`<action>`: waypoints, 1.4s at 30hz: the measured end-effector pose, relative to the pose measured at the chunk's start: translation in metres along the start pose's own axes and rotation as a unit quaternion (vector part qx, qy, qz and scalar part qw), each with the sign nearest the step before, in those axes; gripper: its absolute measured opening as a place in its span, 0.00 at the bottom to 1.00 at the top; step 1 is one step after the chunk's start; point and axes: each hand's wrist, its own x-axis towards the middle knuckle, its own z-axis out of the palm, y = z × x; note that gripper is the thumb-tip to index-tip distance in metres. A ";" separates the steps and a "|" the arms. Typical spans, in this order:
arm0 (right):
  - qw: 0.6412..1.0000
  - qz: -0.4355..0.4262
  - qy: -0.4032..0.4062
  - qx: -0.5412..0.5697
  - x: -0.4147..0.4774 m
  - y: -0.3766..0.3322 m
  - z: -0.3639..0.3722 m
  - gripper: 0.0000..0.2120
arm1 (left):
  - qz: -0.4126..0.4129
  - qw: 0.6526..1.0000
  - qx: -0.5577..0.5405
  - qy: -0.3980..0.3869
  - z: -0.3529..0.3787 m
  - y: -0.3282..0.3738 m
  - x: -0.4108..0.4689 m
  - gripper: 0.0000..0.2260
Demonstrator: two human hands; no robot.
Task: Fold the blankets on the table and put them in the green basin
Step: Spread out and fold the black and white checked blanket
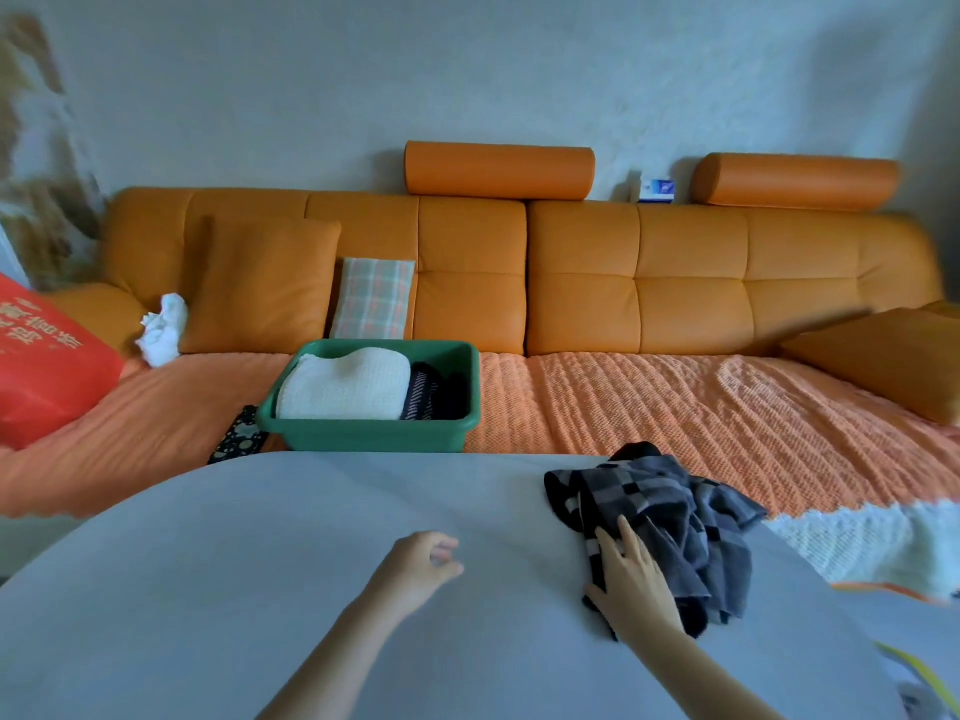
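An orange sofa [571, 272] with bolsters [498, 170] stands against a pale wall [467, 70].

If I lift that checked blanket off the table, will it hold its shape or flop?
The checked blanket will probably flop: it lies crumpled in soft folds under the right hand. It looks thin, so likely light. On the smooth table it should slide easily if pushed, bunching up rather than moving flat.

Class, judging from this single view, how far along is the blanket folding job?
Done: a folded white blanket and dark folded ones sit in the green basin. In hand: the right hand rests on the crumpled checked blanket. Left: fold it, put it in.
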 end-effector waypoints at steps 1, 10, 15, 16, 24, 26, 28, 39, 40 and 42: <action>0.999 0.014 0.030 0.013 -0.006 0.000 -0.001 0.30 | 0.000 1.000 -0.005 -0.003 0.007 0.001 -0.006 0.18; 0.982 -0.087 0.153 0.072 -0.034 -0.021 -0.024 0.12 | -0.014 0.990 -0.137 0.003 0.035 0.031 -0.034 0.06; 0.971 -0.209 0.102 0.061 -0.084 -0.057 -0.012 0.07 | -0.081 0.971 -0.225 0.025 0.050 0.038 -0.042 0.13; 0.967 -0.227 0.100 0.065 -0.093 -0.058 -0.002 0.10 | -0.091 0.977 -0.193 0.025 0.054 0.033 -0.043 0.18; 0.981 -0.081 0.119 0.132 -0.088 -0.024 0.004 0.22 | -0.113 0.980 -0.149 0.065 0.082 0.015 -0.057 0.19; 0.990 -0.012 0.032 0.135 -0.085 -0.018 0.001 0.26 | -0.102 0.979 -0.166 0.063 0.087 0.017 -0.059 0.13; 0.988 -0.011 0.023 0.151 -0.087 -0.019 0.001 0.15 | -0.092 0.978 -0.175 0.061 0.091 0.017 -0.061 0.11; 0.957 -0.125 -0.012 0.260 -0.115 -0.058 -0.010 0.06 | -0.116 0.919 -0.366 0.082 0.076 0.017 -0.066 0.06; 0.952 -0.126 -0.029 0.277 -0.117 -0.062 -0.011 0.05 | -0.105 0.922 -0.351 0.122 0.071 0.012 -0.068 0.05; 0.933 -0.112 -0.056 0.337 -0.117 -0.068 -0.014 0.06 | -0.083 0.935 -0.278 0.203 0.053 -0.003 -0.074 0.07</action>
